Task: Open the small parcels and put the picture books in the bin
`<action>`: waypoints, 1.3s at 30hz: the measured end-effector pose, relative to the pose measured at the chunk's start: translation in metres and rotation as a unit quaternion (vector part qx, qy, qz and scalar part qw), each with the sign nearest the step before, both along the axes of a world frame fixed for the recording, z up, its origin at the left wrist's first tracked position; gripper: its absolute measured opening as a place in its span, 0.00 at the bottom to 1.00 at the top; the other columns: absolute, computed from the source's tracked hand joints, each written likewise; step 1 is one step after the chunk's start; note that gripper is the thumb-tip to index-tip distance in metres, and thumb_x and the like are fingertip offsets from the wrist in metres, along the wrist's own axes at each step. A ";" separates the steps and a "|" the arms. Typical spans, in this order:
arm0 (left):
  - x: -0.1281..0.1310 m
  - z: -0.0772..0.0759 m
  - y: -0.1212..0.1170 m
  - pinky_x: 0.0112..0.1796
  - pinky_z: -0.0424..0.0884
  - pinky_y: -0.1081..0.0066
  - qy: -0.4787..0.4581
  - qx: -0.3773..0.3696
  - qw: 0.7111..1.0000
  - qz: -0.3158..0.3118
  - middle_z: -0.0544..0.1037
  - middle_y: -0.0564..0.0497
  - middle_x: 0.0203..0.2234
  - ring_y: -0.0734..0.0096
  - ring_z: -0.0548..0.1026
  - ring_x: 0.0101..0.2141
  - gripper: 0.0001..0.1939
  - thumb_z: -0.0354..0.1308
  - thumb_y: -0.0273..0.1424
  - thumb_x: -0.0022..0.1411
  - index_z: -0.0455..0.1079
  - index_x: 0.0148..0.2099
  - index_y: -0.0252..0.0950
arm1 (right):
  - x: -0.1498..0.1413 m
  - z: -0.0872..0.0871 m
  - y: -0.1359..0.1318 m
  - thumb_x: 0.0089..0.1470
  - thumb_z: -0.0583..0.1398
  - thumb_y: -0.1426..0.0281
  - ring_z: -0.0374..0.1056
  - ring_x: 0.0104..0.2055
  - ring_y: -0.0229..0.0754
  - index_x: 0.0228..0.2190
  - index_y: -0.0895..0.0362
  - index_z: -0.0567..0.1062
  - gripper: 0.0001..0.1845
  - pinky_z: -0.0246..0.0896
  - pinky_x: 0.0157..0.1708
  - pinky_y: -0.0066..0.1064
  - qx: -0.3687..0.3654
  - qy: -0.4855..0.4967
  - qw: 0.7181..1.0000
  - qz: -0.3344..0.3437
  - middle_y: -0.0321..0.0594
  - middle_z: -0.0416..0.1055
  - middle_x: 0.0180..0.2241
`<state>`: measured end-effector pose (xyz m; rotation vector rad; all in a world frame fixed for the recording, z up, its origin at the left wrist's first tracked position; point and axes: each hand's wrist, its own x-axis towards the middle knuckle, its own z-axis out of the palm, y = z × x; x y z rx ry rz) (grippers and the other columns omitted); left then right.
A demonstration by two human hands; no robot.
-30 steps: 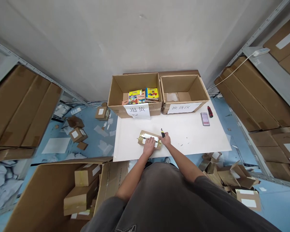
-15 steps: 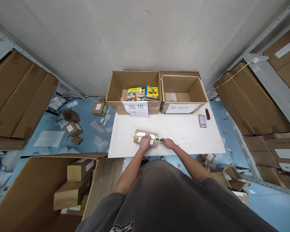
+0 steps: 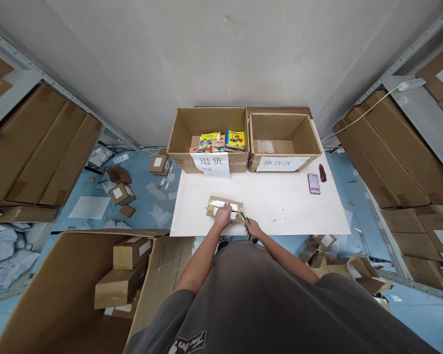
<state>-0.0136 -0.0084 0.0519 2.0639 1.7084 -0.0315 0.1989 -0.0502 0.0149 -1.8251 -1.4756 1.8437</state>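
Observation:
A small cardboard box (image 3: 211, 208) with shiny tape and a white label lies near the front edge of the white table. My left hand (image 3: 222, 215) rests over its top and front side, holding it against the table; some fingertips are hard to make out. In my right hand (image 3: 252, 228) is a black-and-yellow utility knife (image 3: 244, 218), fingers closed around its handle. Its tip is at the right end of the box, and the other end of the handle points toward me.
Behind stand two open cartons: the left carton (image 3: 173, 147) holds picture books (image 3: 235, 139), the right carton (image 3: 313, 147) a clear packet. A phone (image 3: 313, 183) and a red cutter (image 3: 322, 173) lie at right. A large carton (image 3: 77, 275) with boxes stands front left; shelves flank both sides.
My right hand has moved down and slightly left, and the knife has turned from nearly level to a steep slant. My left hand stays on the box. The view has shifted slightly.

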 end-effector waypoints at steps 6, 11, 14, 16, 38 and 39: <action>-0.004 -0.003 0.005 0.58 0.66 0.57 -0.012 0.001 1.000 -0.027 0.71 0.33 0.61 0.44 0.67 0.65 0.40 0.79 0.29 0.42 0.66 0.57 0.36 | 0.000 0.005 -0.012 0.67 0.52 0.52 0.62 0.15 0.35 0.33 0.52 0.68 0.19 0.59 0.19 0.24 0.020 -0.003 1.000 -0.017 0.27 0.66 0.17; -0.016 -0.003 0.009 0.58 0.67 0.61 -0.045 0.005 0.999 -0.015 0.72 0.42 0.62 0.52 0.71 0.62 0.35 0.70 0.38 0.59 0.63 0.65 0.42 | 0.013 0.008 -0.011 0.66 0.53 0.52 0.62 0.15 0.36 0.33 0.53 0.68 0.18 0.59 0.19 0.26 0.023 0.004 0.998 -0.055 0.28 0.66 0.18; -0.023 -0.005 0.018 0.61 0.64 0.56 -0.021 0.017 1.000 0.006 0.70 0.43 0.65 0.50 0.67 0.64 0.36 0.65 0.41 0.64 0.59 0.70 0.46 | 0.015 0.011 -0.006 0.67 0.53 0.51 0.63 0.16 0.37 0.35 0.53 0.69 0.19 0.59 0.21 0.26 0.036 -0.011 0.997 -0.064 0.28 0.67 0.18; -0.027 -0.009 0.028 0.65 0.56 0.48 0.024 0.012 1.000 0.008 0.63 0.41 0.70 0.42 0.55 0.70 0.43 0.69 0.45 0.59 0.58 0.72 0.45 | 0.014 0.016 -0.001 0.67 0.52 0.50 0.65 0.18 0.38 0.35 0.53 0.70 0.21 0.61 0.24 0.28 0.049 -0.033 0.997 -0.057 0.30 0.68 0.19; -0.026 -0.035 0.018 0.69 0.45 0.42 -0.048 0.085 0.995 0.025 0.67 0.41 0.67 0.43 0.54 0.71 0.38 0.64 0.48 0.63 0.61 0.71 0.46 | -0.025 0.031 0.003 0.70 0.53 0.56 0.75 0.45 0.52 0.55 0.52 0.68 0.19 0.62 0.43 0.35 0.201 -0.287 0.931 0.104 0.51 0.73 0.52; -0.025 -0.035 0.017 0.69 0.46 0.41 -0.050 0.085 0.995 0.024 0.67 0.41 0.67 0.42 0.54 0.71 0.38 0.65 0.48 0.63 0.61 0.71 0.46 | -0.024 0.029 0.003 0.70 0.54 0.55 0.75 0.45 0.52 0.54 0.52 0.68 0.18 0.62 0.42 0.35 0.198 -0.294 0.929 0.103 0.51 0.74 0.51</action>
